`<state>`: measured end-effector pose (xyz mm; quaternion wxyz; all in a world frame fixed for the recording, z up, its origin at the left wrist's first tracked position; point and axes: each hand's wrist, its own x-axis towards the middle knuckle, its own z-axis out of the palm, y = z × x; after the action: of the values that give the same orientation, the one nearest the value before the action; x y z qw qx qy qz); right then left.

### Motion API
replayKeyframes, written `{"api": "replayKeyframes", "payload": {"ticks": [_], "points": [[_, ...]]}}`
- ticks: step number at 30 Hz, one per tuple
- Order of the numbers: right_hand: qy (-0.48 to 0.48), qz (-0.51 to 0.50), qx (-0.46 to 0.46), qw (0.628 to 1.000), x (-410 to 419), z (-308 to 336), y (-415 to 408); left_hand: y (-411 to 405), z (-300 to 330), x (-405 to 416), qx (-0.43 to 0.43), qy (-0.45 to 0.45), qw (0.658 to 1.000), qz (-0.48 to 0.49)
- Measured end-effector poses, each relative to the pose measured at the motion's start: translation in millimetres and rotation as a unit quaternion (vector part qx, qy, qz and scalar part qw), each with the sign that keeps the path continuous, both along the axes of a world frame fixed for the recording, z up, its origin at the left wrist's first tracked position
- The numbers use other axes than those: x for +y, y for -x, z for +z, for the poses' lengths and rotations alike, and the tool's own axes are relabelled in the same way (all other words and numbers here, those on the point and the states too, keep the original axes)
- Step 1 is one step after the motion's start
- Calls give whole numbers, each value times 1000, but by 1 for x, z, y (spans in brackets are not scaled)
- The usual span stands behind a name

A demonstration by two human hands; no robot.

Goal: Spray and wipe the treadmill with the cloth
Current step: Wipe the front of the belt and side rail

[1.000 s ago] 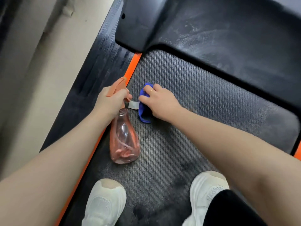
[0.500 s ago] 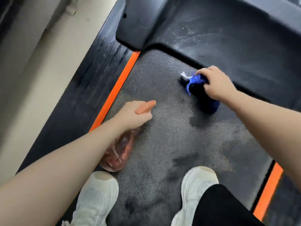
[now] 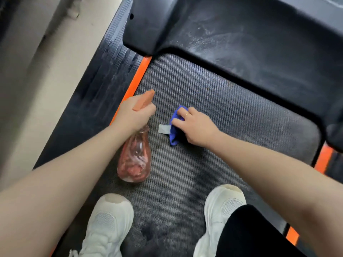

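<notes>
The treadmill belt (image 3: 232,112) is grey and textured, with dark damp patches near my feet. My right hand (image 3: 196,127) presses a blue cloth (image 3: 175,130) flat on the belt; a white tag sticks out of the cloth to the left. My left hand (image 3: 134,113) grips the orange head of a pink see-through spray bottle (image 3: 134,160), which hangs over the belt's left side with its nozzle pointing up and right. The two hands are a short gap apart.
An orange stripe (image 3: 138,80) and a black side rail (image 3: 96,97) border the belt on the left. The dusty black motor cover (image 3: 250,39) lies ahead. My two white shoes (image 3: 109,225) stand on the belt. Pale floor lies to the left.
My right hand swept the cloth from near the left stripe out to the belt's far right by the motor cover, then back toward the middle. My left hand with the bottle stayed at the left side.
</notes>
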<state>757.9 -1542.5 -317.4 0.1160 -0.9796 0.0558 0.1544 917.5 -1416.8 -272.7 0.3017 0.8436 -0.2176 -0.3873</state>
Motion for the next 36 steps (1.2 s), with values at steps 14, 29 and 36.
{"api": "replayKeyframes", "payload": {"ticks": [14, 29, 36], "points": [[-13, 2, -22, 1000, 21, -2, -51, -44, -6, 15, 99, 15, 990, 102], [36, 115, -145, 982, 34, -17, -88, -58, -7, 32, 40, 31, 999, 12], [4, -219, -124, 968, 18, -17, -124, -59, -19, 34, 22, 45, 997, 61]]}}
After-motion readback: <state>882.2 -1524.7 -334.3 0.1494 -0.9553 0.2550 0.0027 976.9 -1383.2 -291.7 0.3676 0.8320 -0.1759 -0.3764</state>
